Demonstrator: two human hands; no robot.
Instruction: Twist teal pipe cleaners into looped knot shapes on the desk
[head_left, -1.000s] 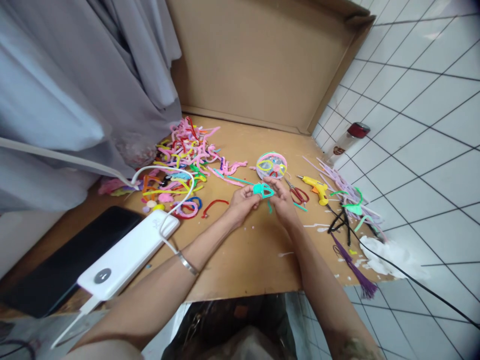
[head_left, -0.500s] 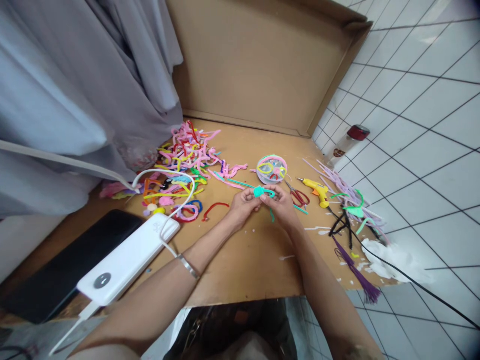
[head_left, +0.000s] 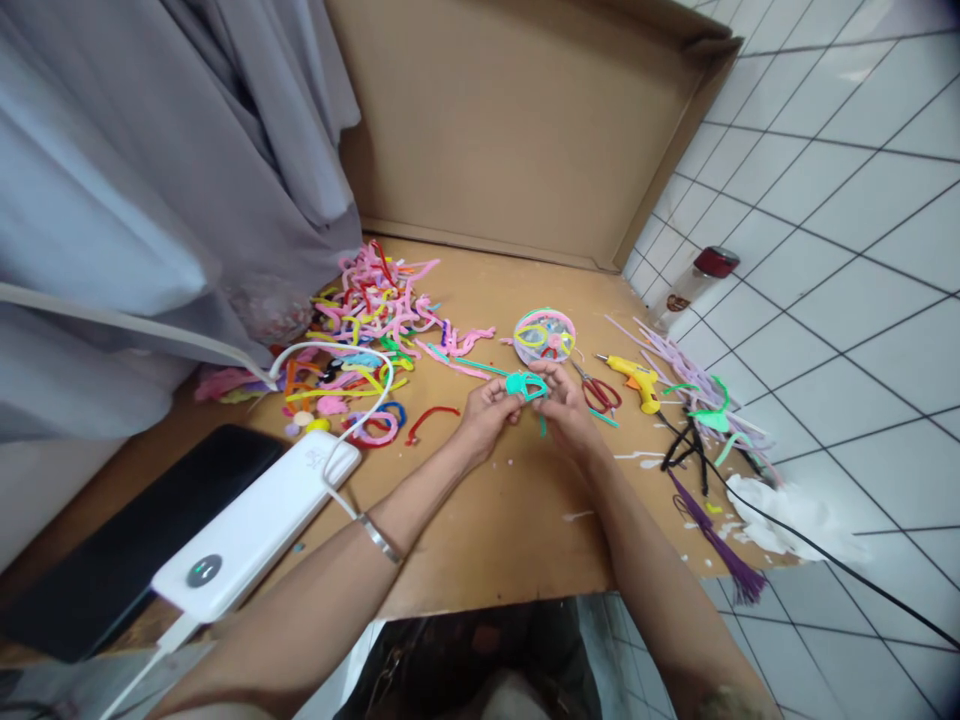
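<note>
A teal pipe cleaner (head_left: pixel 517 383), coiled at one end with a loop at the other, is held between my two hands above the table. The fingers of my left hand (head_left: pixel 487 412) pinch its coiled end. Around the looped end, the thumb and fingers of my right hand (head_left: pixel 564 408) are closed. A straight teal pipe cleaner (head_left: pixel 480 367) lies behind my left hand, and another teal length (head_left: pixel 603 418) pokes out to the right of my right hand. Just beyond my hands stands a round clear container (head_left: pixel 544 336) with pipe-cleaner shapes on top.
Tangled pipe cleaners (head_left: pixel 375 310) heap at the left, near a white power bank (head_left: pixel 255 525) and a black slab (head_left: pixel 150 540). Red-handled scissors (head_left: pixel 600 393), a yellow glue gun (head_left: pixel 634 380), lilac pipe cleaners (head_left: pixel 697 385) and a purple tassel (head_left: pixel 716 550) lie right. Cardboard (head_left: pixel 510 130) stands behind.
The teal loop has opened wider and turned, showing a gap inside. My right fingers have shifted along it, while my left hand stays nearly in place.
</note>
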